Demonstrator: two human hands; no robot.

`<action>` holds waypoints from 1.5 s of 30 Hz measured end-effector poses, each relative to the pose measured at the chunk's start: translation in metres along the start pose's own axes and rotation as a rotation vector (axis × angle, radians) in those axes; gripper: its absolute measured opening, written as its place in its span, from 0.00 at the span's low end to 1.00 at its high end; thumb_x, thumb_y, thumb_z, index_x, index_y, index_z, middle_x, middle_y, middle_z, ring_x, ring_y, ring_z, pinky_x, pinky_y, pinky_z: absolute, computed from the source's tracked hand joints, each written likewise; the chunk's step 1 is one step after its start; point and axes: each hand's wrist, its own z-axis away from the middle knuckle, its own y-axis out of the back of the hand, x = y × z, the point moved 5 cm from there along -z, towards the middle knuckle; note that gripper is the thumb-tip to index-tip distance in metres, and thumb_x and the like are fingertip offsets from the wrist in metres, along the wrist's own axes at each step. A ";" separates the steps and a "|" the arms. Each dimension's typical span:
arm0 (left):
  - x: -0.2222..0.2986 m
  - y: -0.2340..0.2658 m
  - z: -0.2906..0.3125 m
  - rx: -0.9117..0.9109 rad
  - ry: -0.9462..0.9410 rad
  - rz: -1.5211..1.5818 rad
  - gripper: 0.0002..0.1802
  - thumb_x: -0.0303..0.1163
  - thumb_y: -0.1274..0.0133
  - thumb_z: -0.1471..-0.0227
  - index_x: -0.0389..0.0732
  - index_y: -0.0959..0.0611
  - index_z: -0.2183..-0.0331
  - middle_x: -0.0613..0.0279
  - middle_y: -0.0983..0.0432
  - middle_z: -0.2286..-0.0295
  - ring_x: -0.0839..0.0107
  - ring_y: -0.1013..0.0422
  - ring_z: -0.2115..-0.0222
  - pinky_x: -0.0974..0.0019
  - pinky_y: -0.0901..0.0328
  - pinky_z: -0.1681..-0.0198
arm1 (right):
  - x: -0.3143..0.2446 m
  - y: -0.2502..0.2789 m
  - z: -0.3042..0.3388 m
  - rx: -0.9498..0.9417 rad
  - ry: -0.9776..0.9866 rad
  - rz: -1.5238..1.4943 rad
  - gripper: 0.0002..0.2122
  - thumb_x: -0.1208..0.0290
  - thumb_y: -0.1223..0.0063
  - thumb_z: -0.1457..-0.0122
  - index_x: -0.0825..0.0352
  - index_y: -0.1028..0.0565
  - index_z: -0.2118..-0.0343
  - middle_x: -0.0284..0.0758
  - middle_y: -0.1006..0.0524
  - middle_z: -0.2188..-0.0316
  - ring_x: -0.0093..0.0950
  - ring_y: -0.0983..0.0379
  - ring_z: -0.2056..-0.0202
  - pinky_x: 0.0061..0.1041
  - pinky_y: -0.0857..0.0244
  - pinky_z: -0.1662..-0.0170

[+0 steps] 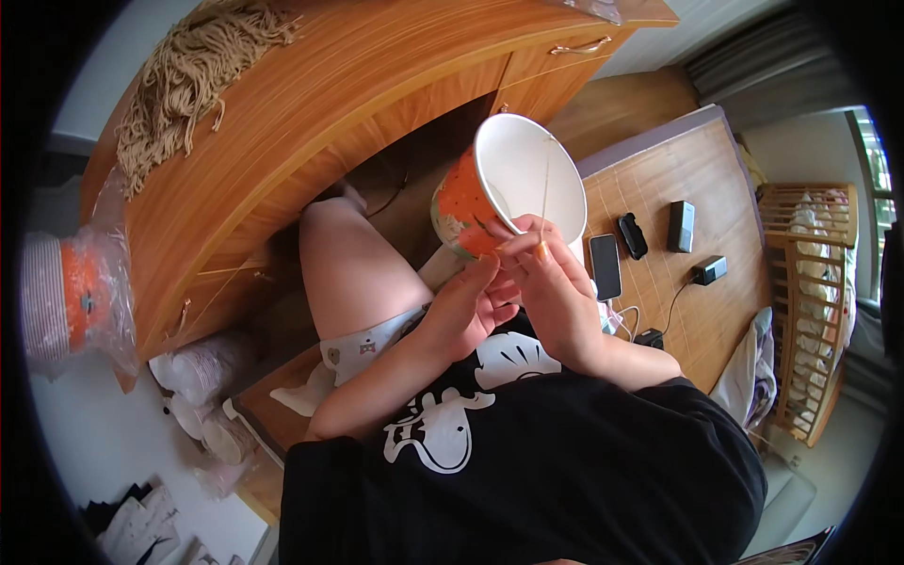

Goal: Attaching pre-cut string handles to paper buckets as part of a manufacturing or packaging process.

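A large paper tub (461, 202), orange printed outside and white inside, is tilted with its wide mouth toward me. Over its near rim, my right hand (560, 292) is closed, with a thin tan string (546, 184) pinched at its fingertips. That string stretches up across the mouth to the far side of the tub. My left hand (476, 301) meets the right one just below the rim, its thumb and fingers drawn together in a pinch. Whatever lies between those left fingertips is too small or hidden to tell.
Tan yarn (193, 75) lies heaped on the curved wooden desk (311, 113). Stacked paper tubs (75, 292) in plastic wrap stand at left. A phone (605, 266), a black case (632, 235) and black boxes (681, 226) rest on a low wooden surface (725, 282) at right.
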 end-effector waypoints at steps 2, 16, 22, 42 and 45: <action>0.005 0.007 0.001 0.007 -0.058 0.033 0.19 0.51 0.49 0.35 0.50 0.21 0.50 0.74 0.23 0.56 0.78 0.30 0.56 0.67 0.36 0.54 | 0.001 0.004 0.004 -0.062 -0.035 -0.034 0.15 0.70 0.68 0.25 0.71 0.26 0.53 0.34 0.39 0.45 0.26 0.35 0.44 0.26 0.41 0.40; 0.074 -0.026 0.038 -0.095 -0.933 -0.631 0.19 0.38 0.63 0.29 0.41 0.33 0.74 0.63 0.34 0.73 0.74 0.37 0.70 0.69 0.40 0.62 | -0.022 0.002 0.037 -0.115 -0.475 -0.323 0.16 0.68 0.62 0.27 0.75 0.25 0.54 0.38 0.38 0.38 0.33 0.42 0.34 0.37 0.51 0.30; 0.082 -0.057 0.066 -0.353 -1.145 -0.852 0.20 0.36 0.64 0.29 0.40 0.32 0.74 0.61 0.33 0.75 0.69 0.34 0.73 0.68 0.38 0.68 | -0.051 -0.005 0.032 -0.225 0.021 0.140 0.17 0.66 0.62 0.27 0.76 0.24 0.56 0.47 0.37 0.39 0.42 0.36 0.37 0.43 0.45 0.33; 0.176 -0.035 0.195 -0.323 -1.160 -0.176 0.21 0.50 0.58 0.32 0.45 0.30 0.71 0.74 0.45 0.80 0.80 0.47 0.78 0.74 0.49 0.73 | -0.074 -0.201 -0.078 -0.532 0.673 0.757 0.13 0.67 0.54 0.29 0.70 0.20 0.60 0.41 0.31 0.47 0.31 0.32 0.44 0.31 0.38 0.41; 0.172 -0.032 0.198 -0.242 -1.137 -0.262 0.23 0.52 0.61 0.33 0.47 0.34 0.75 0.75 0.46 0.81 0.82 0.49 0.79 0.74 0.50 0.74 | -0.055 -0.209 -0.086 -0.620 0.398 0.534 0.14 0.70 0.60 0.27 0.74 0.22 0.57 0.42 0.34 0.38 0.33 0.31 0.40 0.31 0.41 0.37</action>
